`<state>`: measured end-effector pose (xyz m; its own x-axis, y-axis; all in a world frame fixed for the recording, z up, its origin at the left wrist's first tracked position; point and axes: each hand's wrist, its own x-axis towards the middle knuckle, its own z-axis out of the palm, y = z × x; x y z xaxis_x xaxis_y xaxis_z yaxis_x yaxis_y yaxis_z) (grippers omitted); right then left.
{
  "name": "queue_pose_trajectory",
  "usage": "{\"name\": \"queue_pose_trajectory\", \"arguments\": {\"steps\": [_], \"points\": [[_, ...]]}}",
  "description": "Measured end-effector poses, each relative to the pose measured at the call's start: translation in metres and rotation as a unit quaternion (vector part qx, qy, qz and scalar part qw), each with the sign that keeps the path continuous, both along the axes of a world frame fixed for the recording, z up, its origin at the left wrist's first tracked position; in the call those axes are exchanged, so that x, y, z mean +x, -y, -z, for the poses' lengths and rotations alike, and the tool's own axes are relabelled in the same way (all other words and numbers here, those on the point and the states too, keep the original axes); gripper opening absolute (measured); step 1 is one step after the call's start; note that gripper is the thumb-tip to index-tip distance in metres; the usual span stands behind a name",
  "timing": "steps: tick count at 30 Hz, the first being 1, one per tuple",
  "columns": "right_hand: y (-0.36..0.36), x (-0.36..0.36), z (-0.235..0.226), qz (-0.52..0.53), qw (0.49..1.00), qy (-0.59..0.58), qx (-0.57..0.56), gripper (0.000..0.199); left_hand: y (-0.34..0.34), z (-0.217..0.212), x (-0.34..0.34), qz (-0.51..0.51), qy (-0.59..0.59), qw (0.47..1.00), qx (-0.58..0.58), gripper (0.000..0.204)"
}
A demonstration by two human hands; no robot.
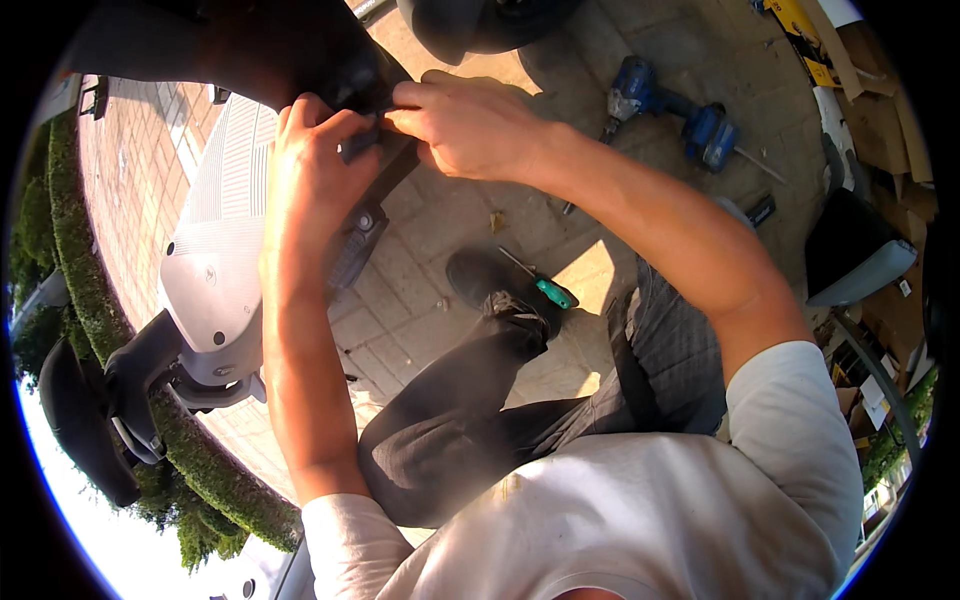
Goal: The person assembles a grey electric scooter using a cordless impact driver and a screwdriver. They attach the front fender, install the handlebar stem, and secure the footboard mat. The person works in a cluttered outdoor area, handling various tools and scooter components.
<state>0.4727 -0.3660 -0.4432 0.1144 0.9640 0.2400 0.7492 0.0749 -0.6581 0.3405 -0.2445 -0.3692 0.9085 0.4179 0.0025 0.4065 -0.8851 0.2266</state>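
Both my hands are at the lower edge of a dark, glossy panel on an electric scooter with a grey ribbed footboard. My left hand has its fingers curled at the panel's edge, with the thumb bent inward. Right beside it, my right hand is closed in a pinch against the same edge. Its fingertips meet the dark part close to my left thumb. Whatever small piece lies between the fingers is hidden by the hands and the shadow.
On the paving lie a blue cordless driver and, near my shoe, a green-handled screwdriver. A black rounded part is at the top. Cardboard boxes and a black-and-grey panel stand at right. A hedge runs along the left.
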Motion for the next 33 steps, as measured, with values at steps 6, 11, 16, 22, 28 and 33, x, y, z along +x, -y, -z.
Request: {"name": "queue_pose_trajectory", "arguments": {"steps": [6, 11, 16, 22, 28, 33], "points": [[0.005, 0.017, -0.005, 0.055, 0.995, -0.079, -0.032, 0.031, 0.004, -0.003, -0.004, -0.014, -0.046, 0.999, 0.025, 0.033], [0.02, 0.059, 0.016, 0.138, 0.989, -0.048, -0.017, 0.032, 0.024, -0.005, -0.025, 0.022, -0.043, 0.995, 0.09, 0.046], [0.03, 0.148, 0.025, 0.045, 0.901, -0.01, -0.432, 0.03, 0.019, 0.02, -0.069, -0.104, 0.128, 0.985, 0.054, 0.037], [0.14, 0.225, 0.144, 0.038, 0.779, 0.11, -0.616, 0.064, -0.004, 0.021, -0.056, -0.083, 0.159, 0.984, 0.014, 0.032], [0.19, 0.222, 0.212, 0.126, 0.889, 0.082, -0.433, 0.073, -0.004, 0.031, -0.058, -0.089, 0.183, 0.978, 0.043, 0.034], [0.174, 0.198, 0.158, 0.12, 0.89, -0.013, -0.439, 0.059, -0.001, 0.024, -0.053, -0.102, 0.156, 0.981, 0.062, 0.036]]}}
